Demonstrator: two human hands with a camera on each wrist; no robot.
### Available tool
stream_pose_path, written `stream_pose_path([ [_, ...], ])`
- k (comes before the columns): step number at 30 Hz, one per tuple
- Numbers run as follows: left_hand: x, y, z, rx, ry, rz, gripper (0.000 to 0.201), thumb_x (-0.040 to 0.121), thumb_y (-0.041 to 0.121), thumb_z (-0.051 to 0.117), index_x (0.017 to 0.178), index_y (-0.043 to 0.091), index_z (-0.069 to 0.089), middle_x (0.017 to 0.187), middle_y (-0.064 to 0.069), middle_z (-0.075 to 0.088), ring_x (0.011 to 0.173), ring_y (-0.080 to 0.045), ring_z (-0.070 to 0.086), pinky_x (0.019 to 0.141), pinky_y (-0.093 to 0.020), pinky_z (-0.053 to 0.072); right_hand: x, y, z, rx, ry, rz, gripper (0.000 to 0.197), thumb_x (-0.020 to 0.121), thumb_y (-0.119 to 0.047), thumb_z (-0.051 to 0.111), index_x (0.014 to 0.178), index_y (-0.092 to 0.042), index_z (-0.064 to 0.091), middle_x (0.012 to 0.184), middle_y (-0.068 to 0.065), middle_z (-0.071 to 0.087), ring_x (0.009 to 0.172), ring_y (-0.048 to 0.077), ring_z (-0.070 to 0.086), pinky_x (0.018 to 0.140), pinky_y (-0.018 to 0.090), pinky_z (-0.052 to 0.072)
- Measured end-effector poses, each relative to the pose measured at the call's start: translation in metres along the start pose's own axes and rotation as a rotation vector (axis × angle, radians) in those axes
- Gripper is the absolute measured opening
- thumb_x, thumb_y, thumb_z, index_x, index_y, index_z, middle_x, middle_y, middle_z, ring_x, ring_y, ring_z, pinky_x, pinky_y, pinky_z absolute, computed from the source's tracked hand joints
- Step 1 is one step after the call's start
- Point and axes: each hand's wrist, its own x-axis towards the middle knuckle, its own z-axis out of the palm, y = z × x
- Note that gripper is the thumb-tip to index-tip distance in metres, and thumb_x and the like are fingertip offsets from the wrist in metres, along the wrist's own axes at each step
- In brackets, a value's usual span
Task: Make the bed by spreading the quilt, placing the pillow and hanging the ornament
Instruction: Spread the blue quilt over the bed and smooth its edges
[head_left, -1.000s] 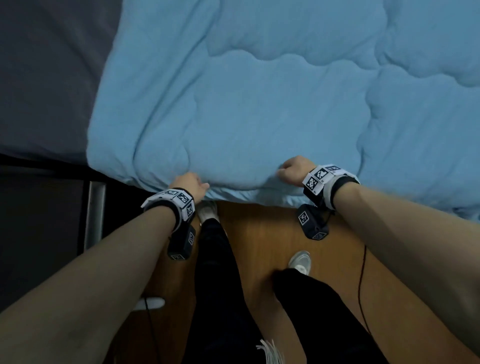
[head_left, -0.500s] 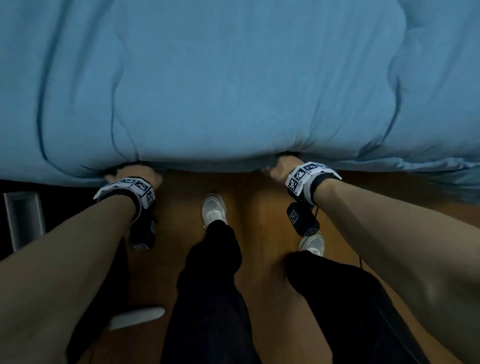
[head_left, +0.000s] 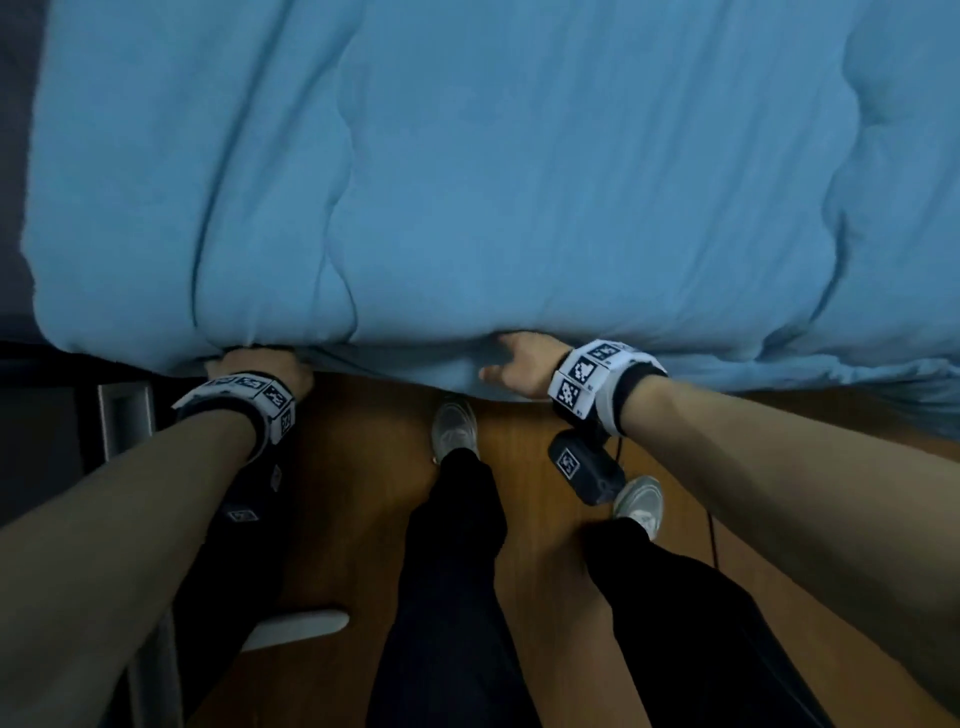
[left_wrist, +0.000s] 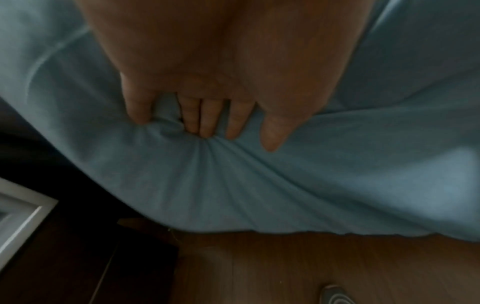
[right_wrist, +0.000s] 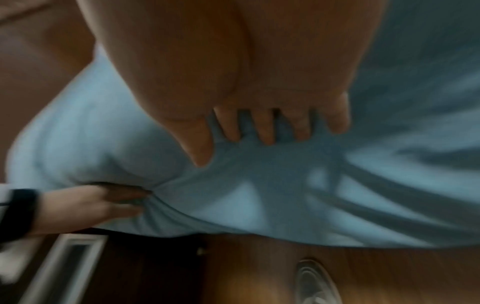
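Your left hand (head_left: 258, 365) clamps the quilt (head_left: 467, 182) hem to anchor it, while beside it your right hand (head_left: 519, 364), fingers apart, presses the hem flat.

Both arms reaching forward, left hand (head_left: 260, 366) fingers curled and gripping, right hand (head_left: 519, 369) fingers loosely spread

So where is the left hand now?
In the head view the left hand is at lower left, gripping the quilt by its near edge above the wooden floor, left of the right hand.
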Motion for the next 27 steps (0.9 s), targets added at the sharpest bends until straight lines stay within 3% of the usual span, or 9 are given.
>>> stream_pose_path([
  [2, 0.014, -0.002, 0.010, -0.014, 0.001, -0.013, 0.052, 0.087, 0.042, 0.052, 0.134, 0.020, 0.053, 0.142, -0.014, 0.051, 0.127, -0.040, 0.048, 0.103, -0.057, 0.039, 0.025, 0.000, 0.009, -0.088, -0.041, 0.105, 0.054, 0.097, -0.038, 0.050, 0.140, -0.008, 0.045, 0.145, 0.016, 0.048, 0.133, 0.032, 0.046, 0.107, 0.036, 0.036],
  [5, 0.029, -0.004, 0.033, -0.008, -0.210, 0.004, 0.055, 0.094, 0.041, 0.043, 0.142, 0.015, 0.044, 0.150, -0.015, 0.041, 0.136, -0.039, 0.039, 0.112, -0.056, 0.031, 0.043, 0.016, 0.024, -0.160, -0.076, 0.203, 0.042, 0.099, -0.030, 0.046, 0.131, -0.003, 0.053, 0.136, 0.019, 0.055, 0.125, 0.033, 0.052, 0.103, 0.038, 0.039],
  [8, 0.006, 0.011, 0.038, -0.085, -0.244, 0.104, 0.044, 0.094, 0.040, 0.048, 0.127, 0.012, 0.058, 0.130, -0.016, 0.059, 0.118, -0.036, 0.058, 0.099, -0.045, 0.048, 0.032, 0.035, 0.034, -0.152, -0.057, 0.315, 0.042, 0.094, -0.029, 0.052, 0.127, -0.003, 0.055, 0.133, 0.019, 0.057, 0.121, 0.034, 0.056, 0.098, 0.037, 0.045],
  [10, -0.024, 0.043, 0.032, -0.102, -0.285, 0.262, 0.042, 0.093, 0.044, 0.047, 0.124, 0.018, 0.059, 0.128, -0.011, 0.061, 0.116, -0.032, 0.060, 0.095, -0.041, 0.049, 0.009, 0.050, 0.039, -0.088, 0.008, 0.362, 0.056, 0.090, -0.037, 0.056, 0.136, -0.007, 0.046, 0.137, 0.019, 0.055, 0.123, 0.037, 0.054, 0.101, 0.042, 0.047],
  [13, -0.070, 0.111, 0.013, -0.095, -0.249, 0.525, 0.034, 0.091, 0.045, 0.045, 0.115, 0.026, 0.061, 0.123, -0.005, 0.063, 0.117, -0.028, 0.057, 0.102, -0.049, 0.039, -0.040, 0.087, 0.029, -0.047, 0.064, 0.328, 0.068, 0.089, -0.047, 0.055, 0.145, -0.018, 0.032, 0.147, 0.015, 0.043, 0.135, 0.035, 0.042, 0.108, 0.048, 0.040],
  [17, -0.104, 0.190, -0.006, -0.020, -0.235, 0.713, 0.047, 0.094, 0.047, 0.045, 0.135, 0.027, 0.049, 0.143, -0.003, 0.049, 0.135, -0.026, 0.040, 0.111, -0.064, 0.019, -0.085, 0.169, -0.014, -0.001, 0.195, 0.392, 0.062, 0.090, -0.042, 0.059, 0.144, -0.022, 0.038, 0.146, 0.017, 0.045, 0.134, 0.037, 0.043, 0.109, 0.047, 0.039],
  [21, -0.079, 0.224, -0.024, 0.024, -0.133, 0.416, 0.048, 0.092, 0.046, 0.049, 0.132, 0.019, 0.053, 0.137, -0.010, 0.056, 0.125, -0.033, 0.053, 0.103, -0.052, 0.042, -0.109, 0.274, -0.056, -0.023, 0.254, 0.565, 0.052, 0.092, -0.033, 0.058, 0.138, -0.011, 0.049, 0.139, 0.023, 0.052, 0.127, 0.039, 0.052, 0.106, 0.043, 0.041],
  [24, -0.075, 0.241, -0.017, 0.186, -0.144, 0.186, 0.054, 0.088, 0.050, 0.053, 0.131, 0.018, 0.053, 0.137, -0.012, 0.055, 0.126, -0.036, 0.051, 0.104, -0.058, 0.038, -0.114, 0.345, -0.066, 0.009, 0.251, 0.682, 0.058, 0.091, -0.039, 0.057, 0.139, -0.008, 0.047, 0.143, 0.021, 0.049, 0.131, 0.038, 0.047, 0.110, 0.045, 0.038],
  [27, -0.120, 0.312, -0.003, 0.195, -0.162, 0.267, 0.054, 0.088, 0.050, 0.053, 0.131, 0.017, 0.047, 0.137, -0.012, 0.051, 0.125, -0.036, 0.049, 0.101, -0.054, 0.040, -0.123, 0.385, -0.054, 0.089, 0.190, 0.568, 0.072, 0.087, -0.046, 0.061, 0.146, -0.014, 0.037, 0.150, 0.017, 0.042, 0.136, 0.036, 0.043, 0.113, 0.041, 0.036],
])
